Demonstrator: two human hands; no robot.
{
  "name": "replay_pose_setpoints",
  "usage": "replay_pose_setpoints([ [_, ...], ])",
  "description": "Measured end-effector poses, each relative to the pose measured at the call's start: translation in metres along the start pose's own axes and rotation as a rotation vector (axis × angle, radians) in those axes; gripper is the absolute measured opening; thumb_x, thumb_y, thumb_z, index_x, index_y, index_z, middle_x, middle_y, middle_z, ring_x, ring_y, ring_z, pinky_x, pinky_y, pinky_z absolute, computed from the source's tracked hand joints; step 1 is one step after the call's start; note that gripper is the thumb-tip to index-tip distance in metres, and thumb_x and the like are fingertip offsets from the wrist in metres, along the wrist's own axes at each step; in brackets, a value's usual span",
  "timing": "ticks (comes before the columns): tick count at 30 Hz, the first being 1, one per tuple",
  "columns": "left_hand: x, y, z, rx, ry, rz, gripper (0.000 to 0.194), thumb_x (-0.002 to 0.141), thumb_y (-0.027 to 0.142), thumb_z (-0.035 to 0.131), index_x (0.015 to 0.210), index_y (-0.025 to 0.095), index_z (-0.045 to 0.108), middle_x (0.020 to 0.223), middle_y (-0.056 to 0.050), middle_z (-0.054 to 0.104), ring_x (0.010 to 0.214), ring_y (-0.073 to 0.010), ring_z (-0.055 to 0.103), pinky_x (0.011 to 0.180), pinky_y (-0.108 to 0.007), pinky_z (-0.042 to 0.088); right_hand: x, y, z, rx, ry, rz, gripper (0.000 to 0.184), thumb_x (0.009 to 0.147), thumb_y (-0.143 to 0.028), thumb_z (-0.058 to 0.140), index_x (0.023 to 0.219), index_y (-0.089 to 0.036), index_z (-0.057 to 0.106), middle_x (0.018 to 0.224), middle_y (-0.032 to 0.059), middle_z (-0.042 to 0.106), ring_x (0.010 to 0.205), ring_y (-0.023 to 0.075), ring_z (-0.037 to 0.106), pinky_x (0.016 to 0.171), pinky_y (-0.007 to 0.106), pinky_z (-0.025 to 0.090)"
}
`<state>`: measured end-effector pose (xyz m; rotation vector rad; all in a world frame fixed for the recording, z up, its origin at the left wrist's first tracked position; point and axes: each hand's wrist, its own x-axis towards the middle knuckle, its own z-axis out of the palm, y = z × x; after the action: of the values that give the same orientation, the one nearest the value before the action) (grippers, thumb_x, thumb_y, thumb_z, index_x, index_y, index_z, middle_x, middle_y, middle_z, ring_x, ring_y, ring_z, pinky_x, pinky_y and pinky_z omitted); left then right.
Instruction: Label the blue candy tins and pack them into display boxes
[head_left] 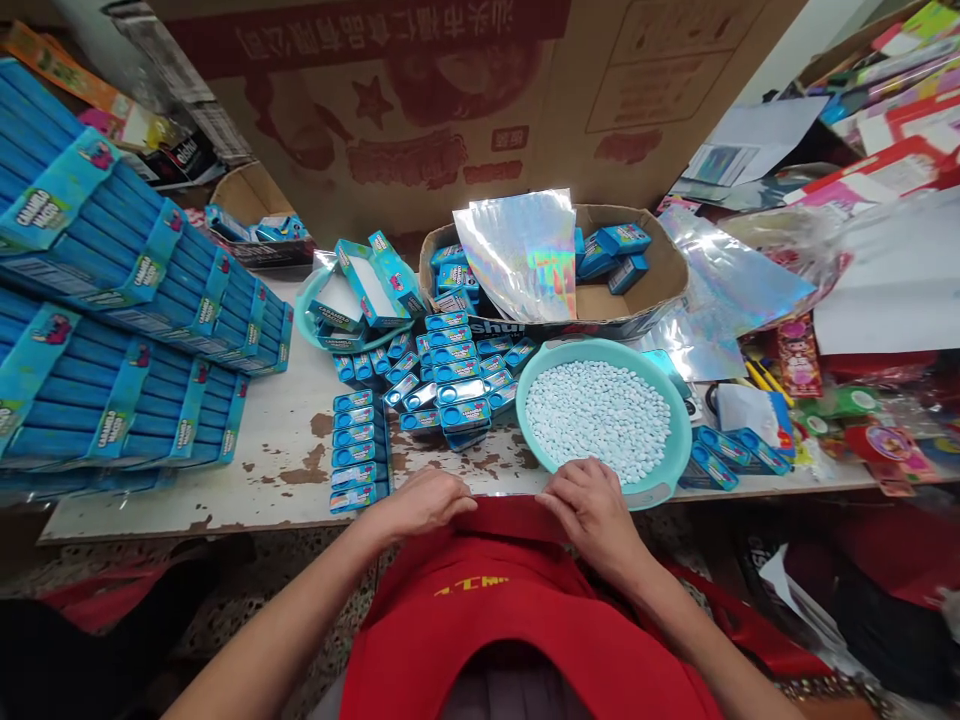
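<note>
A red apron [517,590] covers my front, its cloth lifted to the table's edge. My left hand [427,503] is closed on the left side of that cloth, and my right hand [589,505] grips its right side. Just beyond the right hand stands a turquoise basin [531,440] filled with small white candies [600,415]. Past the left hand, a column of small blue boxes [356,450] lies on the table. A heap of similar blue boxes [457,370] sits between that column and the basin.
Stacked blue display packs [127,270] rise at the left. A cut-down carton [652,280] holds blue boxes and a shiny silver sheet [517,255]. Behind it stands a large cardboard box [465,110]. Several blue boxes [739,455] and mixed packaging lie at the right.
</note>
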<state>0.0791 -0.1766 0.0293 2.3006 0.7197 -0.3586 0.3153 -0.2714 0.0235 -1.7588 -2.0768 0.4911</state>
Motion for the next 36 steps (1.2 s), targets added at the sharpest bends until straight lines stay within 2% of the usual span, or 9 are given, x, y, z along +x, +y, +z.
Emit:
replay_pose_setpoints([
  [3,-0.003,-0.002,-0.003,-0.038,-0.03,0.01,0.04,0.094,0.036,0.034,0.065,0.018,0.055,0.065,-0.001,0.057,0.059,-0.0133,0.048,0.057,-0.024,0.029,0.001,0.001,0.003,-0.052,0.028,-0.011,0.021,0.091,-0.029,0.05,0.076,-0.025,0.064,0.082,0.0026,0.065,0.086,0.0205,0.053,0.089,0.042,0.031],
  [6,-0.003,-0.001,-0.005,-0.071,-0.038,0.016,0.039,0.094,0.036,0.034,0.065,0.018,0.054,0.064,-0.001,0.056,0.059,-0.0133,0.047,0.058,-0.024,0.03,0.007,-0.01,0.013,-0.107,0.097,-0.076,0.016,0.089,-0.03,0.053,0.101,-0.027,0.063,0.1,0.0047,0.067,0.098,0.0233,0.054,0.1,0.051,0.02],
  [9,-0.002,0.0,-0.005,-0.096,-0.014,0.018,0.039,0.094,0.036,0.034,0.067,0.018,0.056,0.064,-0.001,0.056,0.06,-0.0139,0.048,0.059,-0.024,0.031,0.015,-0.023,0.026,-0.062,0.082,-0.194,0.016,0.09,-0.028,0.053,0.105,-0.026,0.06,0.096,0.0026,0.068,0.096,0.0204,0.055,0.104,0.05,0.014],
  [13,-0.004,-0.003,-0.002,-0.198,0.117,-0.031,0.028,0.091,0.036,0.041,0.083,0.02,0.063,0.072,-0.001,0.061,0.068,-0.0147,0.053,0.064,-0.023,0.035,0.024,-0.025,0.04,-0.074,0.085,-0.276,0.018,0.093,-0.024,0.047,0.087,-0.022,0.063,0.073,0.0001,0.064,0.077,0.0158,0.052,0.099,0.042,0.024],
  [18,-0.013,-0.008,0.012,-0.39,0.333,-0.127,0.022,0.085,0.034,0.052,0.1,0.022,0.061,0.082,0.0,0.064,0.076,-0.0144,0.057,0.07,-0.023,0.04,0.028,-0.014,0.038,-0.044,0.039,-0.281,0.024,0.093,-0.023,0.043,0.079,-0.02,0.062,0.07,0.0022,0.06,0.073,0.016,0.048,0.079,0.031,0.033],
  [24,-0.019,-0.013,0.027,-0.799,0.412,-0.264,0.022,0.077,0.031,0.059,0.093,0.019,0.068,0.092,-0.002,0.069,0.085,-0.0158,0.061,0.077,-0.025,0.044,0.032,-0.006,0.035,0.073,-0.08,-0.204,0.026,0.094,-0.028,0.044,0.075,-0.021,0.061,0.071,0.0014,0.061,0.071,0.0159,0.049,0.069,0.029,0.033],
  [29,-0.025,-0.015,0.031,-0.919,0.28,-0.392,0.025,0.076,0.034,0.059,0.091,0.018,0.071,0.09,-0.001,0.07,0.086,-0.0169,0.06,0.077,-0.026,0.044,0.03,-0.002,0.04,0.118,-0.14,-0.193,0.03,0.094,-0.031,0.042,0.073,-0.022,0.061,0.069,0.0019,0.061,0.07,0.0162,0.051,0.065,0.029,0.033],
  [33,-0.036,-0.018,0.035,-0.948,0.407,-0.454,0.034,0.076,0.037,0.06,0.104,0.018,0.066,0.082,0.0,0.066,0.074,-0.014,0.056,0.068,-0.024,0.041,0.029,-0.007,0.049,0.162,-0.172,-0.188,0.029,0.095,-0.032,0.038,0.085,-0.022,0.063,0.076,0.0043,0.064,0.072,0.0173,0.055,0.066,0.03,0.036],
  [36,-0.046,-0.021,0.037,-0.967,0.454,-0.45,0.028,0.077,0.036,0.058,0.097,0.018,0.067,0.087,-0.001,0.066,0.077,-0.0144,0.055,0.071,-0.025,0.042,0.029,-0.02,0.057,0.21,-0.187,-0.226,0.027,0.095,-0.035,0.039,0.101,-0.021,0.062,0.082,0.0051,0.066,0.077,0.0181,0.058,0.069,0.03,0.038],
])
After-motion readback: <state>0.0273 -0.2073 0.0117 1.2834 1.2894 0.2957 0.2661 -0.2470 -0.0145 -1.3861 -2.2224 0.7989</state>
